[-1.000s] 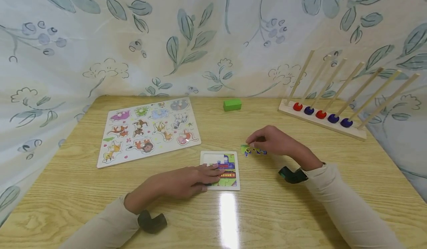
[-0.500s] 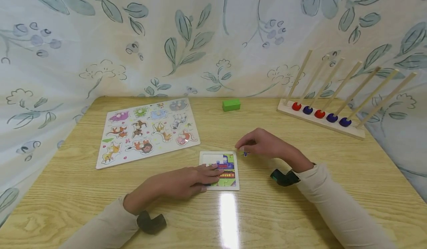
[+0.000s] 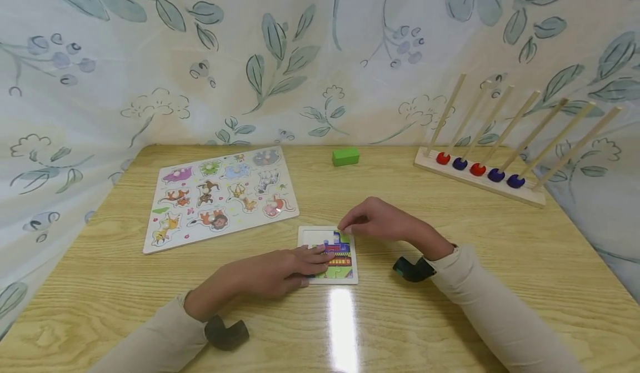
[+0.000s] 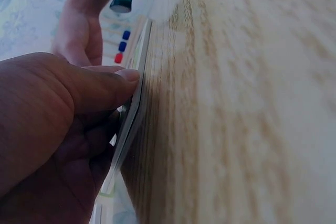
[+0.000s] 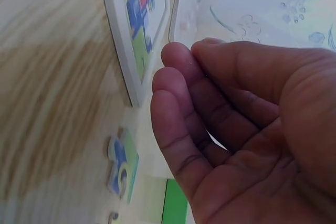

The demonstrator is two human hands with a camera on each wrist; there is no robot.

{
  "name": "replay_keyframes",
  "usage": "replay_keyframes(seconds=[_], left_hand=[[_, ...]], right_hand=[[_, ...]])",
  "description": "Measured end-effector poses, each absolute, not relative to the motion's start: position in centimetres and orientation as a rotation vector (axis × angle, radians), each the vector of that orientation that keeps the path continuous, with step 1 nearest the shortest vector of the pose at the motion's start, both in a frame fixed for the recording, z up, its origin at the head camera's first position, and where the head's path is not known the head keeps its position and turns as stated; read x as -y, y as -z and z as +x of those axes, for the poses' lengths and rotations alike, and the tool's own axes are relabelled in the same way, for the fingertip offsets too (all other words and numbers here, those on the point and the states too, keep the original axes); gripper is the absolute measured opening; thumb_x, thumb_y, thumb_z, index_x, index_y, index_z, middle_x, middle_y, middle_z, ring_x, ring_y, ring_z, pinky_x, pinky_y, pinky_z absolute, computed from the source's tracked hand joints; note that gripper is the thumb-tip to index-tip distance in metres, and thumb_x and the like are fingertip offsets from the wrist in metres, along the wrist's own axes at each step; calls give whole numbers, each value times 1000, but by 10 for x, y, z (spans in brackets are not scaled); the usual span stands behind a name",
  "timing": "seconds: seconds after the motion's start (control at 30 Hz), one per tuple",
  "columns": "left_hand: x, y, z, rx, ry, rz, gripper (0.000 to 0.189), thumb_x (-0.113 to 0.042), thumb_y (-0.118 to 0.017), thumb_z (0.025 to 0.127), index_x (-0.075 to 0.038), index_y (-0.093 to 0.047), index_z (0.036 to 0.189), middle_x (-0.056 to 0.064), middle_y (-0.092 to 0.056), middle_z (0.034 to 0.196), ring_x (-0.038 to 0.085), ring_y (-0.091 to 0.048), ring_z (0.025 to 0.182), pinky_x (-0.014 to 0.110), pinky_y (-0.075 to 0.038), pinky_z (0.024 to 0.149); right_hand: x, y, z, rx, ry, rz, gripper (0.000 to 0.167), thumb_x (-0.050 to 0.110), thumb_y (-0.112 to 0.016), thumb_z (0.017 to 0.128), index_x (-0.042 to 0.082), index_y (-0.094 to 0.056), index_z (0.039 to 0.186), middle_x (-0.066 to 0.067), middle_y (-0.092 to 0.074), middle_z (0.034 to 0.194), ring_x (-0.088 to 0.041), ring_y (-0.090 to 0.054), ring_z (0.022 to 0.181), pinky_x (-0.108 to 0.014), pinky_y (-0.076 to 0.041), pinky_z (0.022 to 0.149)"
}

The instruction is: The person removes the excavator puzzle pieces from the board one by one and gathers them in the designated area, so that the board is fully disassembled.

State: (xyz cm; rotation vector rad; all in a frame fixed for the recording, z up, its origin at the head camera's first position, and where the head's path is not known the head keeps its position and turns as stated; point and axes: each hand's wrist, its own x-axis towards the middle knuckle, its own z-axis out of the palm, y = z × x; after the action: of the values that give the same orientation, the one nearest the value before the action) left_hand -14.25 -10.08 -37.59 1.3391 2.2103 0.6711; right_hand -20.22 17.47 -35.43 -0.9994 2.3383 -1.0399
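A small square jigsaw puzzle (image 3: 344, 273) in a pale tray lies mid-table, with a blue, red and green vehicle picture. Its upper left part shows bare white. My left hand (image 3: 280, 273) rests on its left side, fingers laid straight across the picture; in the left wrist view the thumb (image 4: 126, 76) touches the near rim. At the tray's upper right corner is my right hand (image 3: 382, 220), fingers loosely bent and thumb against the index fingertip. The right wrist view shows nothing between them. Below those fingers a loose green and blue puzzle piece (image 5: 122, 165) lies on the table.
An animal peg puzzle board (image 3: 225, 198) lies at the back left. Behind the tray sits a green block (image 3: 345, 156). A wooden peg rack (image 3: 480, 175) with red and blue beads stands at the back right, near the patterned cloth (image 3: 345, 56).
My right hand has moved left from over the loose pieces to the tray's upper right corner, now covering those pieces in the head view. My left hand has stayed on the tray.
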Motion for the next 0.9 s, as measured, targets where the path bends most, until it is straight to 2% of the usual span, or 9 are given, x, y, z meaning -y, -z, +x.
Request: replay_keyframes(seconds=[0.23, 0.43, 0.9], left_hand=[[101, 378, -143, -2206, -682, 1340, 46, -8, -50, 101, -9, -44, 146, -3, -27, 157, 19, -17, 145, 38, -17, 116], [101, 379, -144, -2209, -680, 1373, 46, -7, -49, 101, -7, -44, 146, 0, -29, 157, 23, -19, 144, 40, -19, 116], [100, 379, -144, -2203, -685, 1387, 45, -6, -49, 100, -5, -44, 146, 2, -29, 156, 19, -17, 145, 38, -17, 116]], right_hand=[[-165, 357, -202, -2297, 1029, -990, 16, 2, -62, 94, 2, -73, 106, -2, -72, 101, -10, -64, 90, -27, -52, 84], [-158, 357, -201, -2296, 988, -986, 16, 3, -63, 93, 3, -73, 105, 0, -72, 97, -8, -62, 86, -24, -52, 81], [-151, 360, -203, -2327, 929, -1034, 15, 0, -60, 94, 2, -74, 101, 0, -70, 95, -7, -57, 80, -23, -51, 74]])
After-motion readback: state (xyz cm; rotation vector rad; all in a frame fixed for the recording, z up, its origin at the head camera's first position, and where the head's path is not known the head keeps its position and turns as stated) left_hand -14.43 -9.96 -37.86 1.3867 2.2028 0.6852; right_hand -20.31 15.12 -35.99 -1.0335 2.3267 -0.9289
